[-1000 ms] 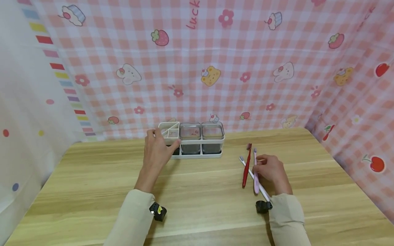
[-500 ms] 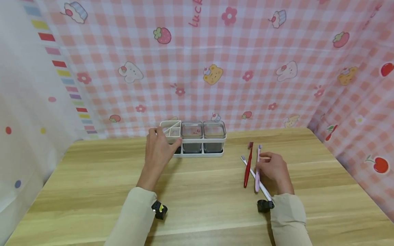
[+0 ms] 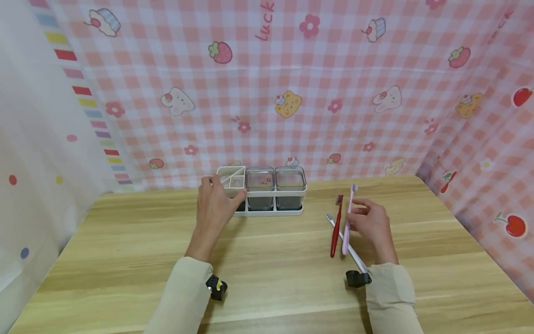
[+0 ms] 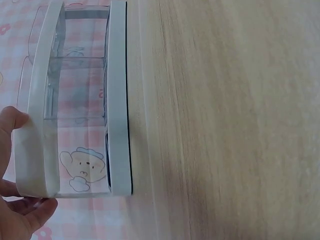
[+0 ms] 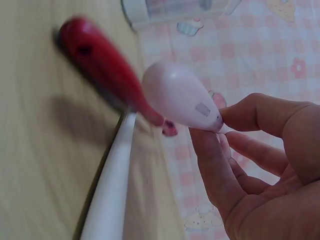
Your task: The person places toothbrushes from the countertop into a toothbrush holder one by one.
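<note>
A white holder [image 3: 275, 213] with two clear cups [image 3: 290, 178] and a divided white section [image 3: 231, 172] stands at the back of the table. My left hand [image 3: 213, 204] grips its left end, thumb in front and fingers round the far side; the left wrist view shows the fingertips on the upper band [image 4: 35, 150]. My right hand [image 3: 370, 222] pinches a pink toothbrush [image 3: 347, 232] between thumb and fingers, bristle end up and tilted off the table. Left of it lie a red toothbrush [image 3: 336, 229] and a white toothbrush [image 3: 354, 256], crossing each other.
The wooden table [image 3: 267, 269] spreads in front of both hands. A pink checked cloth [image 3: 250, 93] hangs behind it, close to the holder, and along the right side. A white cloth [image 3: 41, 139] hangs at the left.
My right hand has raised the pink toothbrush, bristle end first, off the other brushes and slightly away from me. My left hand stays on the holder.
</note>
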The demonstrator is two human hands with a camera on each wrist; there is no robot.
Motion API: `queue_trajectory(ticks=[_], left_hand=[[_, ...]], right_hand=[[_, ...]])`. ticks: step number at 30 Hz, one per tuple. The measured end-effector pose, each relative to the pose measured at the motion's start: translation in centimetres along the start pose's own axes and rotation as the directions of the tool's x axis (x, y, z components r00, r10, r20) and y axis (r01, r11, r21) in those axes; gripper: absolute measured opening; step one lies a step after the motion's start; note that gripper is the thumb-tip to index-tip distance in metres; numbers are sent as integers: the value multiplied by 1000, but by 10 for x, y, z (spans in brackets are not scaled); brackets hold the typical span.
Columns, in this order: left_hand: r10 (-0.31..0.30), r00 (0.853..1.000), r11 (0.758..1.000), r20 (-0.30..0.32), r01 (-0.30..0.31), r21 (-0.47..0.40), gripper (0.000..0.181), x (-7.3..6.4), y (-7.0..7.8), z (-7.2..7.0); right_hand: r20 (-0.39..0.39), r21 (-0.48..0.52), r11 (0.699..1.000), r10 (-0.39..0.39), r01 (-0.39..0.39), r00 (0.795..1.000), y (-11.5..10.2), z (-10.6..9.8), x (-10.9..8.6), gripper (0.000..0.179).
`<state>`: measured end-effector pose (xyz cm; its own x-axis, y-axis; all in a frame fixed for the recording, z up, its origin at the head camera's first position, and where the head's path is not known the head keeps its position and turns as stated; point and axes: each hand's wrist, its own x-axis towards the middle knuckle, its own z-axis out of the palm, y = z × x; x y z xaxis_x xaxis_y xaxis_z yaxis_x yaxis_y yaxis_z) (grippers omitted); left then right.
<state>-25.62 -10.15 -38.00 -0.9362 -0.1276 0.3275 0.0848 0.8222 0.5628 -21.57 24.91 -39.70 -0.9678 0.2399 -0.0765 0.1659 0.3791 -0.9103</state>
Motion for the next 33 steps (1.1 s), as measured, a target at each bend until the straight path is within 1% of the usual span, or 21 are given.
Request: queue_trajectory(ticks=[4, 10, 13, 15, 19, 23, 26, 30, 33], left_hand=[[10, 1000, 1000, -8, -10, 4, 83, 1, 1, 0], [19, 1000, 1000, -16, -18, 13, 83, 2, 3, 0], [19, 1000, 1000, -10, -19, 14, 83, 2, 2, 1], [16, 1000, 1000, -7, -16, 19, 83, 1, 1, 1], [16, 1000, 1000, -11, -15, 26, 82, 0, 0, 0], [25, 1000, 999, -18, -25, 25, 81, -1, -1, 0], [27, 999, 999, -20, -27, 24, 81, -1, 0, 0], [28, 999, 999, -27, -27, 26, 80, -1, 0, 0], [33, 999, 999, -35, -32, 31, 80, -1, -1, 0]], right_hand=[[-30, 55, 998, -23, 25, 999, -7, 2, 0, 52], [-100, 157, 981, -101, 116, 990, -19, 8, -1, 50], [-115, 189, 970, -135, 155, 984, -25, 14, -2, 50], [-117, 199, 965, -148, 169, 982, -27, 19, -2, 50], [-115, 211, 962, -153, 175, 982, -33, 28, -4, 51], [-124, 209, 963, -148, 172, 981, -39, 33, -4, 53], [-130, 225, 959, -146, 173, 981, -44, 36, -4, 54], [-153, 240, 947, -179, 212, 972, -54, 40, -3, 52], [-170, 219, 942, -222, 256, 960, -61, 42, -3, 51]])
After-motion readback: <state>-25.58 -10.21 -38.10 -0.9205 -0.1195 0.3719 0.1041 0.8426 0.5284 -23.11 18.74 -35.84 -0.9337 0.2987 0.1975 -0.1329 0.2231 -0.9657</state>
